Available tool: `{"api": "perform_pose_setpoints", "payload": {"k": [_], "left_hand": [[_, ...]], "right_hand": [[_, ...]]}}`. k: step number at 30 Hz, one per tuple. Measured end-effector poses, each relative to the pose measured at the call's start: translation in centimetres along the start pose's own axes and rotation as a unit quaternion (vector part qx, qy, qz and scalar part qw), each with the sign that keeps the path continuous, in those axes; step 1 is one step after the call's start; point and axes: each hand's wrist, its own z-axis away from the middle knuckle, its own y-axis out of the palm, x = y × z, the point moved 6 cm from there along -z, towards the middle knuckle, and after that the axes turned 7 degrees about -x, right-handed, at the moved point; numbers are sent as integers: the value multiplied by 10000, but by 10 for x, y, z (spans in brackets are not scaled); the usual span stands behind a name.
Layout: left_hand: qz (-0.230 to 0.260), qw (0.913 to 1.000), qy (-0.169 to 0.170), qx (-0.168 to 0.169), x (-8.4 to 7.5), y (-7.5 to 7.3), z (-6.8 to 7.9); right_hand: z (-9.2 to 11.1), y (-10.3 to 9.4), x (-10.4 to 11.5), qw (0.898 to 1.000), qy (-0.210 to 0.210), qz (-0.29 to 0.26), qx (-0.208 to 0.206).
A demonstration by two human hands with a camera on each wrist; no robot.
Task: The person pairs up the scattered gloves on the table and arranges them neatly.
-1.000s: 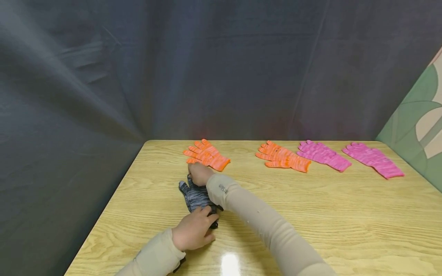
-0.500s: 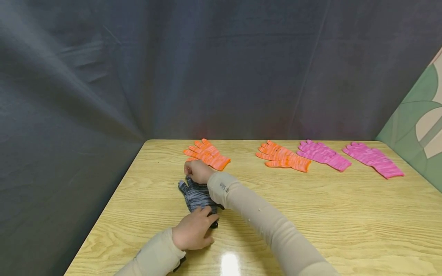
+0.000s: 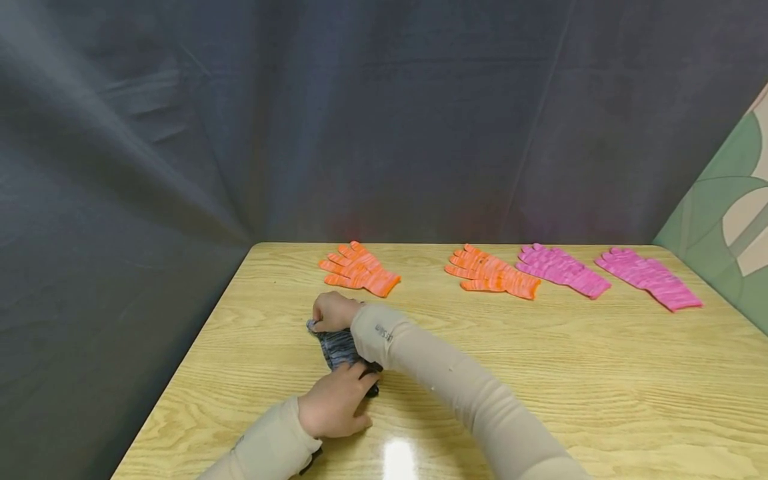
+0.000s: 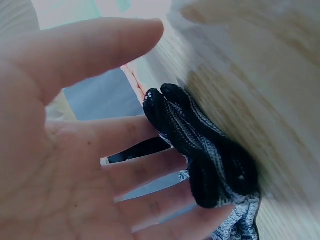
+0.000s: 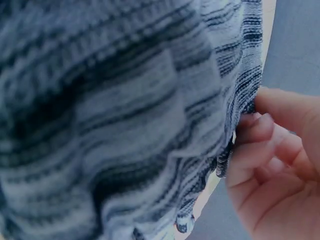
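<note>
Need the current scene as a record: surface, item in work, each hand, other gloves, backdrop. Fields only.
surface: wood-grain table
in work: dark striped glove, partly hidden; second one beneath: cannot tell
left hand: fingers extended, touching the cuff end
right hand: pinching the finger end
orange gloves: two, flat, far side
pink gloves: two, flat, right of the orange ones in the head view
backdrop: dark cloth

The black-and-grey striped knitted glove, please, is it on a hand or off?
Off: the right hand pinches the glove, the left hand touches it, both bare.
</note>
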Motion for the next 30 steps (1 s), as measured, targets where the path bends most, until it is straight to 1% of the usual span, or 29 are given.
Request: {"api": "perform_pose_setpoints", "payload": {"k": [3, 5, 7, 10, 14, 17, 25, 27, 30], "left_hand": [[-14, 10000, 35, 70, 0, 1, 1], [-68, 9999, 80, 105, -1, 1, 1], [-138, 9997, 118, 155, -2, 1, 2], [-244, 9994, 166, 194, -4, 1, 2], [-307, 9992, 208, 153, -5, 1, 3], [-215, 9995, 145, 158, -5, 1, 3], [78, 9986, -313, 425, -1, 3, 3], [92, 9981, -392, 467, -1, 3, 3], [83, 9977, -457, 499, -2, 2, 3]], "right_hand": [[-1, -1, 1, 9989, 21, -463, -63], [-1, -3, 2, 9959, 43, -902, -111], [-1, -3, 0, 9920, 157, -1242, -145], [-1, -2, -4, 9887, 303, -1454, -203], [0, 2, -7, 9876, 434, -1504, -116], [1, 2, -7, 9884, 398, -1465, 52], [6, -3, -4, 9917, 54, -1136, 598], [6, -3, -3, 9919, 38, -1081, 668], [6, -3, -2, 9925, 86, -1021, 661]]}}
